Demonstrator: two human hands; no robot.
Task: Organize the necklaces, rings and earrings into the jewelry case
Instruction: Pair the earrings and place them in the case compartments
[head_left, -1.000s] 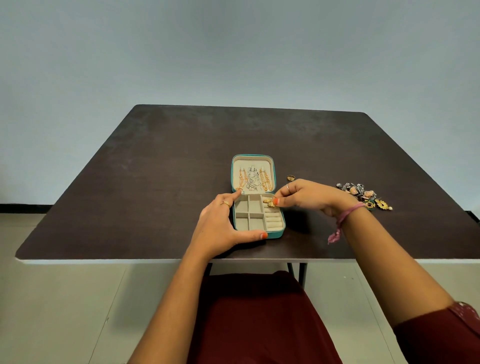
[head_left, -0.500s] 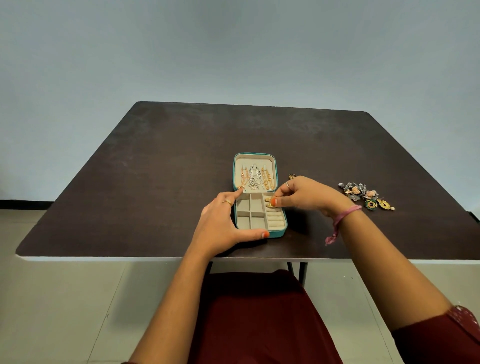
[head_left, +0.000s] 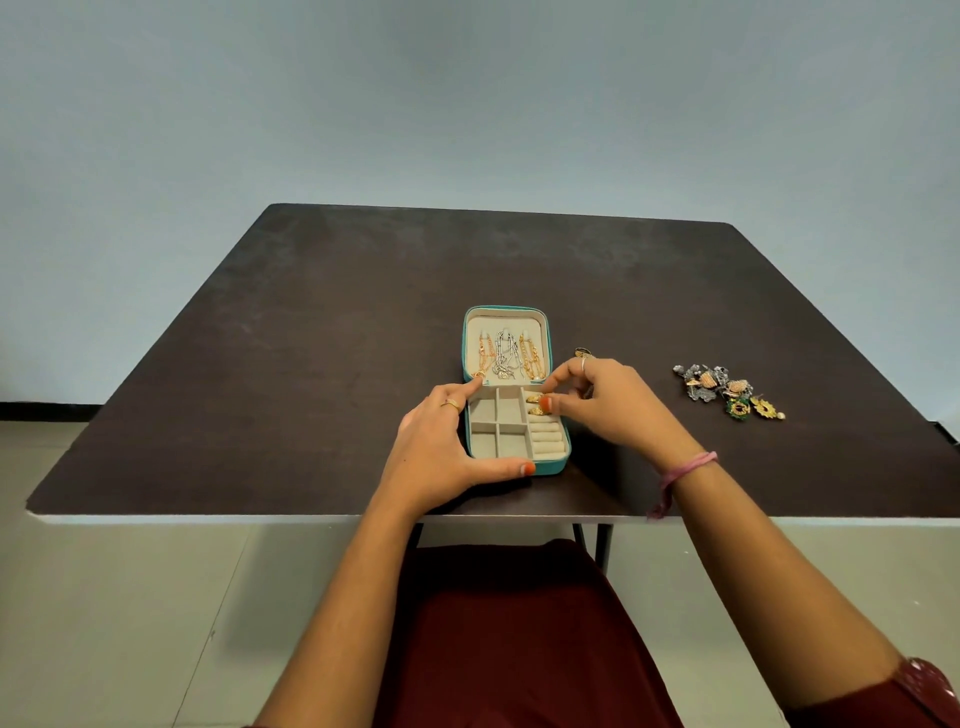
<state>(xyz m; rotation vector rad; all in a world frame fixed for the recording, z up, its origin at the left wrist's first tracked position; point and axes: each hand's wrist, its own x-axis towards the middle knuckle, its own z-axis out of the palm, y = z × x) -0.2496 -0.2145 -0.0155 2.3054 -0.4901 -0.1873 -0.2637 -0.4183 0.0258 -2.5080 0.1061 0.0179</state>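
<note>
A teal jewelry case (head_left: 550, 470) lies open on the dark table (head_left: 311, 364). Gold and silver necklaces (head_left: 506, 358) hang in its lid. Two gold rings (head_left: 535, 405) sit in the ring rolls at the tray's right. My left hand (head_left: 436, 452) grips the case, thumb along the front wall and index finger at the hinge. My right hand (head_left: 608, 405) hovers over the ring rolls, thumb and index finger pinching the upper gold ring. A dark ring (head_left: 583, 352) lies on the table just behind my right hand. The tray's four square compartments hold nothing.
A pile of several earrings (head_left: 727, 392), silver, gold and green, lies on the table to the right of my right hand. The table's front edge (head_left: 260, 518) runs just below the case. A pink thread band is on my right wrist.
My right hand has brought the gold ring down into the ring rolls beside the first one. My left hand has kept its hold on the case.
</note>
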